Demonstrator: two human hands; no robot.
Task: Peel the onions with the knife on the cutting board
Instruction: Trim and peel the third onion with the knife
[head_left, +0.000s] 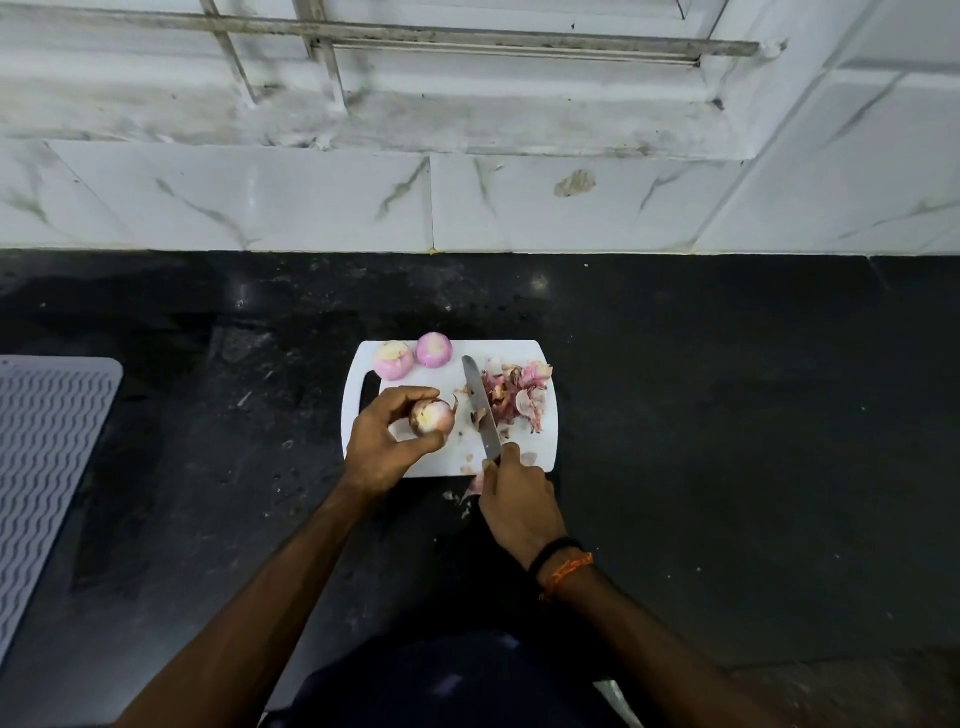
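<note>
The left hand (387, 441) is curling its fingers and thumb round a partly peeled onion (432, 416), holding it over the near left part of the cutting board (452, 462). Loose skin is hanging off the onion's right side, so the likely trouble is the round bulb turning in that grip as the blade pulls at the skin, bringing the edge toward the thumb. Beyond this hand, two peeled onions (413, 357) are sitting at the board's far edge. To its right the knife (480, 402) is lying blade-forward across the board, its edge facing the onion. The right hand (519, 501) is gripping the handle at the board's near edge. Beyond it a heap of peels (517, 395) is crowding the blade and could snag it.
</note>
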